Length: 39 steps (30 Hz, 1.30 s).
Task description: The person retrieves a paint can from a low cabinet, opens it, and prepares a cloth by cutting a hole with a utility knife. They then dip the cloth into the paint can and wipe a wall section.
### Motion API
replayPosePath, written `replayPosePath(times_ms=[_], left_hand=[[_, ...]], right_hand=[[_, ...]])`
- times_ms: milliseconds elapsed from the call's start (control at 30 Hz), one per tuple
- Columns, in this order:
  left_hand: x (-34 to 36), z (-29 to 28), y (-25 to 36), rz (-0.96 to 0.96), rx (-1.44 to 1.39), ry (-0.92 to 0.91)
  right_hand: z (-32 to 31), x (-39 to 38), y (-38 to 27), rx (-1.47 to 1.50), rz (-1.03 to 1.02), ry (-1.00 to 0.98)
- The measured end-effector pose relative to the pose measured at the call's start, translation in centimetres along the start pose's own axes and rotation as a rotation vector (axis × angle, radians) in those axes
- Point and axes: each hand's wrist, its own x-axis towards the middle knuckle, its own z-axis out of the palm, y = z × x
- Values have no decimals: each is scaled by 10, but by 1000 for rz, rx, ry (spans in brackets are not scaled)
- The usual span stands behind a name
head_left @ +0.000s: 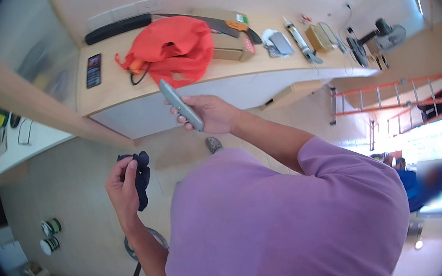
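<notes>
My right hand (211, 115) is closed around a grey utility knife (180, 106), held in front of the counter's edge with its tip toward a red cloth bag (179, 41). Lower and to the left, my left hand (121, 186) pinches a dark navy cloth bundle (143, 182), perhaps a glove, which hangs from the fingers. The red bag lies crumpled on the wooden counter (111, 93), with an orange piece and a black cord at its left side.
On the counter are a phone (93, 71), a long black case (118, 28), a handsaw (238, 25), a cardboard box (229, 48) and a sealant tube (298, 38). An orange ladder (392, 96) and a person in blue (415, 188) are at right. Cans (50, 245) stand on the floor.
</notes>
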Motion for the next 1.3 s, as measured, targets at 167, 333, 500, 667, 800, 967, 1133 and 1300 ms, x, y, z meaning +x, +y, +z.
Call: replayPosePath(times_ms=[167, 333, 500, 667, 800, 967, 1133, 1300], left_hand=[[39, 86, 58, 26, -31, -315], [83, 185, 121, 317, 110, -409], [140, 270, 171, 420, 125, -310], [179, 373, 215, 454, 136, -266], [210, 463, 210, 457, 116, -384], [254, 515, 183, 406, 187, -462], [284, 526, 137, 299, 273, -527], [302, 519, 79, 230, 331, -576]], right_hand=[[-56, -67, -58, -106, -248, 109], [-119, -133, -124, -200, -435, 208], [-192, -174, -190, -214, -479, 271], [-272, -203, -232, -159, -499, 218], [-301, -214, -240, 38, -528, 231], [-329, -227, -250, 134, -496, 259], [-332, -233, -247, 66, -488, 335], [-322, -217, -237, 33, -481, 477]])
